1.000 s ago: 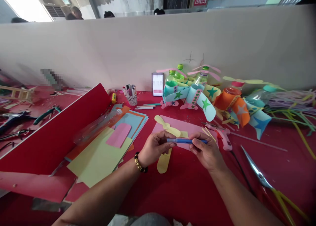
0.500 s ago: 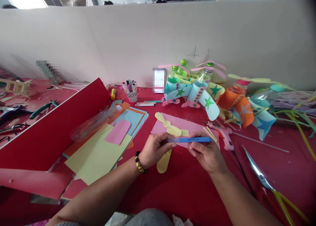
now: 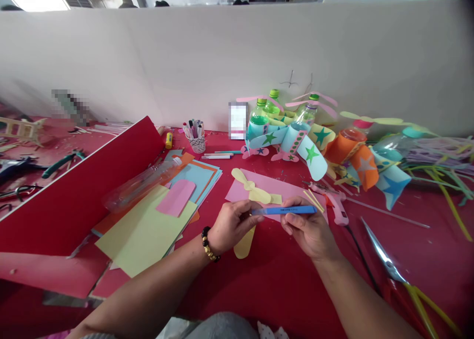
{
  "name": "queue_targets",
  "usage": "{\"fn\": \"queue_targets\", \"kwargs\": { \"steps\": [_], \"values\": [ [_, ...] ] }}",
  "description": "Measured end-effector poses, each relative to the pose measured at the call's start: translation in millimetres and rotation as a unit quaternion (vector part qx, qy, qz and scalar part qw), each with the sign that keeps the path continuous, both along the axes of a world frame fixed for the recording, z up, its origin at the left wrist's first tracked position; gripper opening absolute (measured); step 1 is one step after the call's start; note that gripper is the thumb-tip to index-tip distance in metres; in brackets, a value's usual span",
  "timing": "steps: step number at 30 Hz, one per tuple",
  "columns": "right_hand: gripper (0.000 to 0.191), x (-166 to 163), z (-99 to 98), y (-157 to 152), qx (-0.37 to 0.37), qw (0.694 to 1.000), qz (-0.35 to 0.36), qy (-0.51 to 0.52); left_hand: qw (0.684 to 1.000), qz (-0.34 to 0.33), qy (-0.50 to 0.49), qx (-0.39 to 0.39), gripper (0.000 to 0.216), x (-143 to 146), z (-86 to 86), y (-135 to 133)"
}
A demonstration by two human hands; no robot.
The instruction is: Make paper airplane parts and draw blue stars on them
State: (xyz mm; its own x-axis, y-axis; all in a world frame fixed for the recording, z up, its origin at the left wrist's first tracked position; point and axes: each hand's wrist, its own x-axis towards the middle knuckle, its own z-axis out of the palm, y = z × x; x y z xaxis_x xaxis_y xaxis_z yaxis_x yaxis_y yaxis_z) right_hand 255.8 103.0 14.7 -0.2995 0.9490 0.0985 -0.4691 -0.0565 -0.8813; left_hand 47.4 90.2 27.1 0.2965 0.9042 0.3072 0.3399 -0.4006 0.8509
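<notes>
Blue marker [image 3: 283, 210] lies level between my hands, over red table [image 3: 281, 289]. My left hand [image 3: 233, 225] pinches one end, my right hand [image 3: 309, 230] grips other end, so both ends are easy to pull. Yellow paper cutout [image 3: 243, 244] under left hand. Pink glue gun [image 3: 335, 204] beside right hand.

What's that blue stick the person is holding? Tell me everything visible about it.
A slim blue pen, plastic by its look, with small dark print on the barrel. It is held level, crosswise, above the red table. The left hand pinches its left end; the right hand grips it from below.
</notes>
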Motion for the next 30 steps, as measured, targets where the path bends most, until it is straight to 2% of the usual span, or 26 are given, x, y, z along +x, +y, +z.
{"fn": "queue_targets", "kwargs": {
  "steps": [11,17,21,23,25,27,30],
  "values": [
    [0.012,1.2,0.8,0.8,-0.004,1.000,-0.004,-0.028,1.000,0.001,0.015,0.005,0.022,-0.6,-0.2,-0.3],
    [0.013,-2.4,-2.5,-6.3,0.003,0.997,0.011,-0.077,0.993,-0.026,0.086,0.077,0.023,3.4,0.5,-4.0],
    [0.007,2.2,-0.3,-4.8,-0.003,0.997,-0.048,-0.066,0.976,-0.032,0.180,0.116,0.027,7.0,4.5,-7.4],
    [0.007,11.4,3.8,2.9,-0.028,0.991,-0.128,-0.022,0.975,-0.008,0.190,0.114,0.030,4.8,7.8,-7.7],
    [0.014,22.0,9.0,12.3,-0.028,0.973,-0.221,0.057,0.978,0.036,0.181,0.102,0.032,0.1,11.0,-7.0],
    [0.016,28.8,13.7,18.7,-0.016,0.974,-0.210,0.077,0.980,0.069,0.168,0.086,0.034,-4.7,12.6,-5.7],
    [0.011,28.0,18.1,19.0,-0.012,0.986,-0.157,0.051,0.985,0.050,0.148,0.074,0.031,-7.7,10.6,-4.0]
  ]
}}
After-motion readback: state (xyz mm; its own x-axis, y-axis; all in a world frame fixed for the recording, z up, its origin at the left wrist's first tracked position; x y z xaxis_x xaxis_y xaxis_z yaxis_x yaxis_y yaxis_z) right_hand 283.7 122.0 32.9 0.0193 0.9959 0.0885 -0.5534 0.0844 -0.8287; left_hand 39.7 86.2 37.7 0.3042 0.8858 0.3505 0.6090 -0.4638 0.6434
